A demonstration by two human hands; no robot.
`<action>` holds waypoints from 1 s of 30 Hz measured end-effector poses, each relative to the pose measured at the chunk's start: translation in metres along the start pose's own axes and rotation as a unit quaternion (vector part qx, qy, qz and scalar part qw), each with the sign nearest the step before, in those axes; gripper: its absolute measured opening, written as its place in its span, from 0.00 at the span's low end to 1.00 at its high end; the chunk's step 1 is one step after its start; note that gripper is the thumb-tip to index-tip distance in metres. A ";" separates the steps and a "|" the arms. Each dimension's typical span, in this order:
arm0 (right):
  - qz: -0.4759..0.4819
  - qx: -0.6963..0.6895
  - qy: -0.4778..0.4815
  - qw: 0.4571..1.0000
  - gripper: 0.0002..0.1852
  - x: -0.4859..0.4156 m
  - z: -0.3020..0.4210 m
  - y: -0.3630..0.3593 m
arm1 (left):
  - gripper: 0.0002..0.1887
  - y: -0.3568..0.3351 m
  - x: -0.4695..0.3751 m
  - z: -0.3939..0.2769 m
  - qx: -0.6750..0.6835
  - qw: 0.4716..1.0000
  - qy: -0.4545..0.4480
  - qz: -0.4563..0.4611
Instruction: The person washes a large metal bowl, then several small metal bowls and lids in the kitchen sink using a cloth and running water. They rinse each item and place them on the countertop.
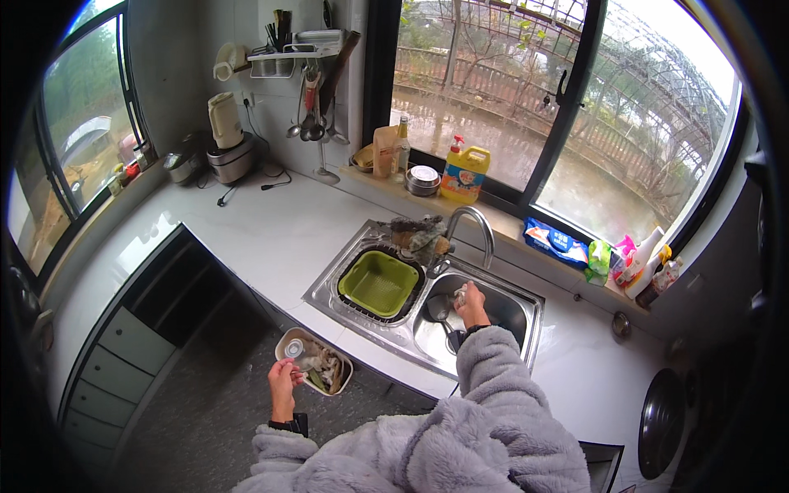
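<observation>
My right hand (472, 304) is over the right basin of a steel double sink (530, 320), its fingers closed on a small whitish thing that I cannot make out. Below it in that basin lies a ladle (439, 307) with a dark handle. A green plastic colander (377, 285) fills the left basin. My left hand (285, 383) is beside the rim of a waste bin (346, 374) holding scraps and a clear plastic cup (294, 348). Its fingers are curled, and a small pale bit shows near the fingertips; whether it is held is unclear.
A curved chrome faucet (487, 234) rises behind the sink, with scouring pads or cloths (425, 240) beside it. On the windowsill stand a yellow detergent jug (465, 175), steel bowls (423, 180) and several spray bottles. A pan lid (661, 424) lies at right; a rice cooker (231, 161) stands back left.
</observation>
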State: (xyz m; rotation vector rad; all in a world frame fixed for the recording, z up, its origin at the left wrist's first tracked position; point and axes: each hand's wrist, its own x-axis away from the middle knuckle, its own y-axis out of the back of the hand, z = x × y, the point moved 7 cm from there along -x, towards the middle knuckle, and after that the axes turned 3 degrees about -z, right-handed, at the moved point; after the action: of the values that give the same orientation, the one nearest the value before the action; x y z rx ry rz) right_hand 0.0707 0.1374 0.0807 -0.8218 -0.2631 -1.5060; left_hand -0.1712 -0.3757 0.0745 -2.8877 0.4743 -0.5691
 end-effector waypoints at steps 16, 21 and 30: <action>0.172 0.445 0.415 0.775 0.27 0.073 0.101 -0.335 | 0.09 0.128 0.021 0.021 -0.027 0.984 0.040 -0.173; 0.077 0.342 0.499 0.793 0.31 0.038 0.169 -0.418 | 0.09 0.152 0.012 0.030 -0.044 0.966 0.077 -0.241; 0.212 0.257 0.480 0.812 0.45 -0.066 0.199 -0.511 | 0.07 0.159 -0.037 0.081 -0.086 0.957 0.129 -0.247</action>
State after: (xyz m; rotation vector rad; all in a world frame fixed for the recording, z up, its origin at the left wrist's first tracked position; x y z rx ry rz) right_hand -0.3506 0.3821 0.3422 0.3548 0.2620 -1.1610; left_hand -0.2159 -0.5044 -0.0462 -3.1176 -0.1969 -1.0302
